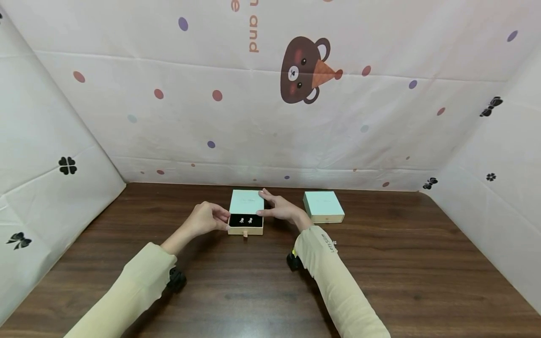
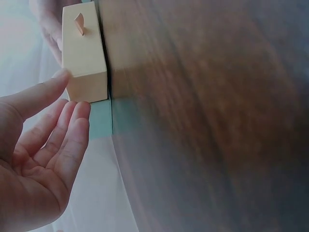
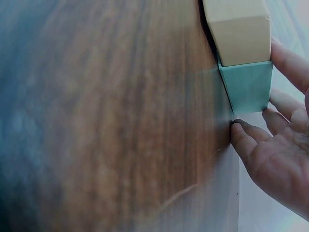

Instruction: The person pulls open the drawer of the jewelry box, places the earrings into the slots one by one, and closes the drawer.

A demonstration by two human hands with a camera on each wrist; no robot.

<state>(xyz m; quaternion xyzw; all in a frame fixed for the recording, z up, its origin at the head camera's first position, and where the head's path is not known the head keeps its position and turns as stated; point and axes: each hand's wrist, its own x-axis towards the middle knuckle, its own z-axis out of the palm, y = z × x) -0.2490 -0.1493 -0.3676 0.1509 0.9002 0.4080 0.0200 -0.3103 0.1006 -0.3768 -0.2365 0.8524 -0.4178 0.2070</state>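
A drawer-style jewelry box with a mint-green sleeve [image 1: 246, 202] sits near the table's back edge. Its cream drawer [image 1: 245, 231] is pulled out toward me, with a small ribbon tab [image 2: 79, 24] on the front. Two small silver earrings [image 1: 250, 220] lie on black padding inside. At the drawer's left front corner, my left hand [image 1: 205, 218] touches with thumb and fingertips, fingers loosely bent. Against the sleeve's right side, my right hand [image 1: 282, 209] rests with its fingers extended, thumb near the drawer opening. The right wrist view shows the mint side [image 3: 247, 87] beside those fingers.
A second mint-topped box [image 1: 324, 205], closed, stands to the right of my right hand. Behind the dark wooden table [image 1: 236, 291] hangs a white cloth [image 1: 249, 126] printed with dots and a bear. Similar cloth walls flank both sides.
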